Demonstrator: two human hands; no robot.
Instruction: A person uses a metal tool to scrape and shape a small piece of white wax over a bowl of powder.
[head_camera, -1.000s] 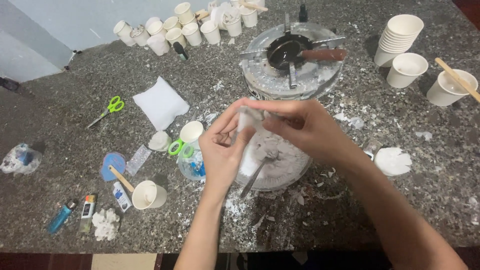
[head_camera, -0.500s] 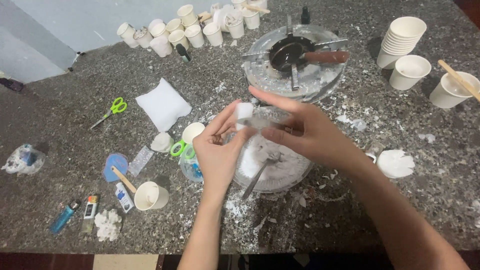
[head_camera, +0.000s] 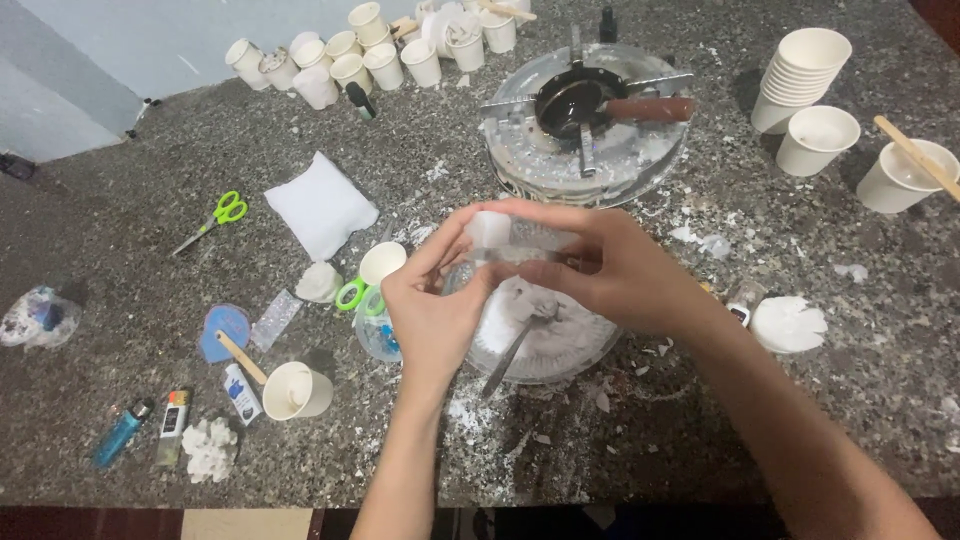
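Both my hands meet above a clear bowl of white flaky wax with a metal spoon lying in it. My left hand and my right hand together pinch a small white wax block held over the bowl. The fingertips of both hands touch the block from either side. Behind the bowl stands a round metal stove with a small dark pan on it.
White paper cups cluster at the back, more cups at right, one with a wooden stick. Green scissors, a white pouch, a lighter, a paper cup and wax crumbs lie on the granite counter.
Both hands have stayed over the bowl, turning the white block slightly between the fingers. The view has shifted a little.
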